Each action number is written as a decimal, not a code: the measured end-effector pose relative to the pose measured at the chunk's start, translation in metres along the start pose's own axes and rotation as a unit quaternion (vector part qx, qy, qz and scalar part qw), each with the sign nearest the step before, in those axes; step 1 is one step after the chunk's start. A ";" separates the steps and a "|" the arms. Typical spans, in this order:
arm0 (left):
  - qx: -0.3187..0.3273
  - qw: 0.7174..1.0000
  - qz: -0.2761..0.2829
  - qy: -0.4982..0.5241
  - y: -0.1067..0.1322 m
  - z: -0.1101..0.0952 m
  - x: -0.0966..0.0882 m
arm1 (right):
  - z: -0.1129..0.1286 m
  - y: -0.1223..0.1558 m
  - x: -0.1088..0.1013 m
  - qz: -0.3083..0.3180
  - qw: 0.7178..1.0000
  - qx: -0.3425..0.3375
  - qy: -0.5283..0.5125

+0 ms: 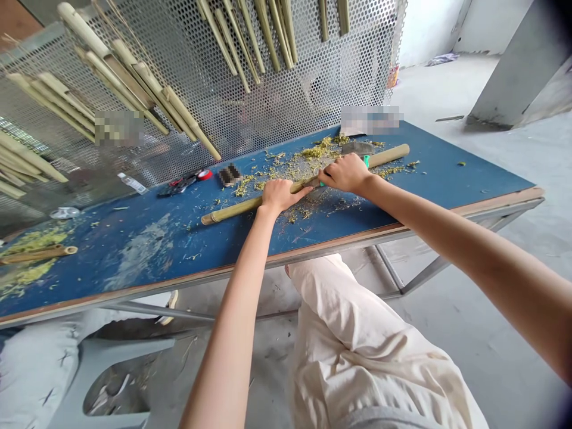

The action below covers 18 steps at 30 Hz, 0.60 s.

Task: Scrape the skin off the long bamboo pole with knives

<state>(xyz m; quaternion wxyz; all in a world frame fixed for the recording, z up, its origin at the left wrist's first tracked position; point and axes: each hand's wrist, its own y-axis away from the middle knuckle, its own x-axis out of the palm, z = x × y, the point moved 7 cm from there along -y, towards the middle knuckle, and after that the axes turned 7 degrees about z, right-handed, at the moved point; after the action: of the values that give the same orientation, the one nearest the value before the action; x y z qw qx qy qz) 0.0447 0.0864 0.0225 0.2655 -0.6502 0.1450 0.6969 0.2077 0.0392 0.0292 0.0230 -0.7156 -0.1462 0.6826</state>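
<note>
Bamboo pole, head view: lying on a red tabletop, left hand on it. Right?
No, the tabletop is blue, not red, as the head view shows. The rest holds: the bamboo pole lies on it, with the left hand on the pole.

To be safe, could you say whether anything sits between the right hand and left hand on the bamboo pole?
Only the green-handled blade of the right hand, resting on the bamboo pole beside that hand; the stretch up to the left hand looks bare.

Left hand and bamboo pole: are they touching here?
Touching. The head view shows the left hand closed over the bamboo pole, with its fingers lying across the top.
</note>
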 end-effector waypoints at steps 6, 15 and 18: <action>-0.018 1.000 -0.008 -0.018 0.004 -0.001 -0.002 | 0.002 0.003 -0.004 -0.012 1.000 0.004 0.000; -0.036 0.999 -0.016 0.004 0.006 -0.001 -0.002 | 0.001 0.005 -0.003 0.012 0.999 0.034 -0.005; -0.041 0.999 -0.018 0.005 0.007 -0.001 -0.003 | -0.002 0.005 -0.002 0.013 0.998 0.059 -0.012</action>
<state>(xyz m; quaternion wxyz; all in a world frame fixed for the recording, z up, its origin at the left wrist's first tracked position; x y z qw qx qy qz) 0.0413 0.0794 0.0242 0.2509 -0.6662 0.1059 0.6943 0.2100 0.0345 0.0304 0.0542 -0.7066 -0.0966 0.6989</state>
